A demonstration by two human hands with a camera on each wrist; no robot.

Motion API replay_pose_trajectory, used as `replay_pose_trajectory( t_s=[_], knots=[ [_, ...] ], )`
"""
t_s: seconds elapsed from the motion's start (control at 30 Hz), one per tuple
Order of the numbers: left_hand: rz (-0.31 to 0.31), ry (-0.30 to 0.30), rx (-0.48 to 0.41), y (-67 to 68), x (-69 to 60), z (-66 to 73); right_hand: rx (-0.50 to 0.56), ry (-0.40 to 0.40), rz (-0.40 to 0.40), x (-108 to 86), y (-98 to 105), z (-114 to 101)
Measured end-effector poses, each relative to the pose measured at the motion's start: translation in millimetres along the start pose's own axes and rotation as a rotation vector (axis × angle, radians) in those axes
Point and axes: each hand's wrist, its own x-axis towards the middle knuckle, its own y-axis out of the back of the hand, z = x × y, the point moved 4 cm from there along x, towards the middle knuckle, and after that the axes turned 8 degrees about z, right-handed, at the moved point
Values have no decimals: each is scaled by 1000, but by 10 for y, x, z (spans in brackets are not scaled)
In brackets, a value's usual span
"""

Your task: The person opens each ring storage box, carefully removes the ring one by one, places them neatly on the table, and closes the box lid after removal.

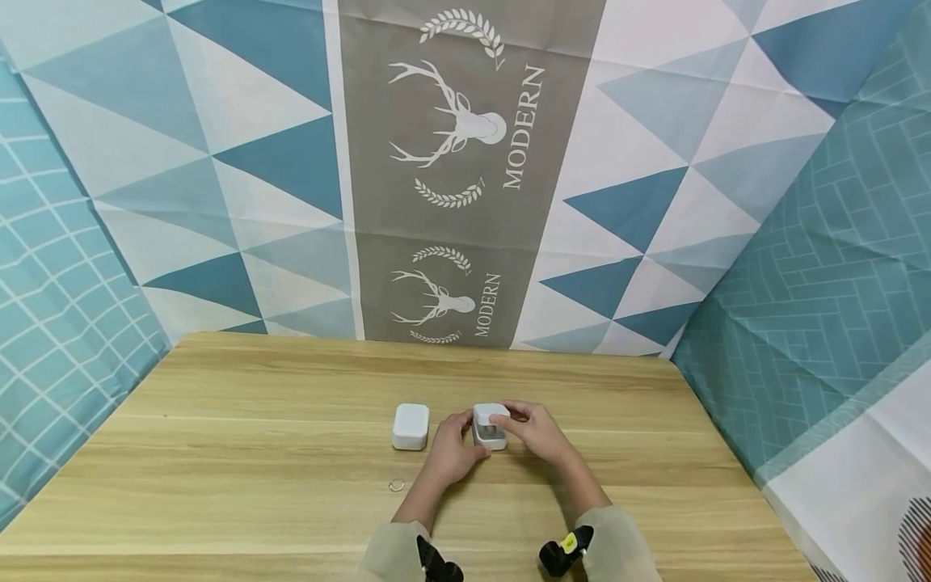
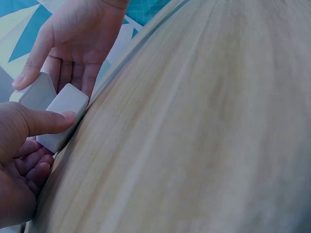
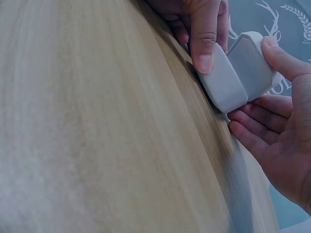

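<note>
Box [image 1: 489, 434] popped, left hand [image 1: 452, 453] fingers pinching base [image 3: 222, 82], right hand [image 1: 540, 430] fingers pinching lid [image 3: 251, 63], loose ring [image 1: 396, 490] probably left to sort.

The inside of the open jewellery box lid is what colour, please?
The lid is grey inside, clearest in the right wrist view.

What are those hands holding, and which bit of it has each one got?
A small white box with its lid tipped open. The left hand holds the front of the base; the right hand holds the lid's edge.
</note>
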Motion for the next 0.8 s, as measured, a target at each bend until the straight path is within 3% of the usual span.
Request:
replay_pose_trajectory(
  t_s=[0.8],
  knots=[
    [5,-29,13,-1,6,-3,53,-25,-22,39,-6,29]
  ],
)
